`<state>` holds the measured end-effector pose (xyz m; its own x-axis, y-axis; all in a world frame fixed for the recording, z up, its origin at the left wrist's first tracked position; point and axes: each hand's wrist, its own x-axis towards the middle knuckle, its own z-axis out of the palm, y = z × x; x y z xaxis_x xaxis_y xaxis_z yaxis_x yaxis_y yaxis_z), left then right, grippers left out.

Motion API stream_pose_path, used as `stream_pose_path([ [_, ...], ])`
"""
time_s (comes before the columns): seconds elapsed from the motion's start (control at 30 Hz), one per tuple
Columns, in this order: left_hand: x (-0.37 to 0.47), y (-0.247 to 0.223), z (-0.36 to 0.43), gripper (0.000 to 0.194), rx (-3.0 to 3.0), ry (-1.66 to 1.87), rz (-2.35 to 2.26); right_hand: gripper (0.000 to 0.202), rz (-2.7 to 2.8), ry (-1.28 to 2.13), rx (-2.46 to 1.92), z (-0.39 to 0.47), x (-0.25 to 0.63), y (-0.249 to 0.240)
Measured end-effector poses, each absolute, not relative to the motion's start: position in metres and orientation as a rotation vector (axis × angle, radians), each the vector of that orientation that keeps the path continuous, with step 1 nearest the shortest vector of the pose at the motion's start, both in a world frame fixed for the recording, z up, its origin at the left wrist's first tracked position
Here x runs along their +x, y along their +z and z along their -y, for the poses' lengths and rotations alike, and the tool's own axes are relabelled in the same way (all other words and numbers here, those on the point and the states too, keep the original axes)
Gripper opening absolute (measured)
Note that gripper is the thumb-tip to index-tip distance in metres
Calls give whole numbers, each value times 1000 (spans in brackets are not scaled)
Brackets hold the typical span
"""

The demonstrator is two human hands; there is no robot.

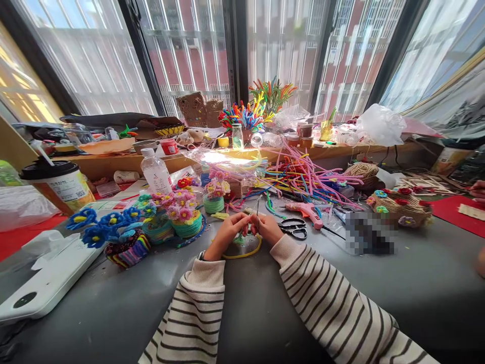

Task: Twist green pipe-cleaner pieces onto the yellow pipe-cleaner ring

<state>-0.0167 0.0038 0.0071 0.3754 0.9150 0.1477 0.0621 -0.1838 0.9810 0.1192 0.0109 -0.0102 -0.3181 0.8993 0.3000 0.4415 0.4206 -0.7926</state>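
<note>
While the right hand (270, 230) pinches a thin strand (258, 203), the left hand (228, 232) meets its fingertips, what it grips I cannot tell, above a curved yellow pipe cleaner (244, 256) near black-handled scissors (294, 228).

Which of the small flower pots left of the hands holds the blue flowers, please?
The striped, multicoloured pot, leftmost in the group; its flowers are blue with yellow centres, while the other pots are mainly turquoise.

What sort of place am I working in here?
Probably a craft workspace or small studio: there's a loose heap of colorful fuzzy stems, a pink glue gun, and a striped pot of blue fuzzy flowers.
</note>
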Motion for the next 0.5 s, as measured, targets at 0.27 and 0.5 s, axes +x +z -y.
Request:
stream_pose_path([
  [0.27,-22,8,-1,21,1511,979,-949,62,1831,836,-1137,-14,116,-11],
  [0.5,-21,7,-3,28,1348,1191,-854,61,1791,1072,-1098,-14,113,-12],
])
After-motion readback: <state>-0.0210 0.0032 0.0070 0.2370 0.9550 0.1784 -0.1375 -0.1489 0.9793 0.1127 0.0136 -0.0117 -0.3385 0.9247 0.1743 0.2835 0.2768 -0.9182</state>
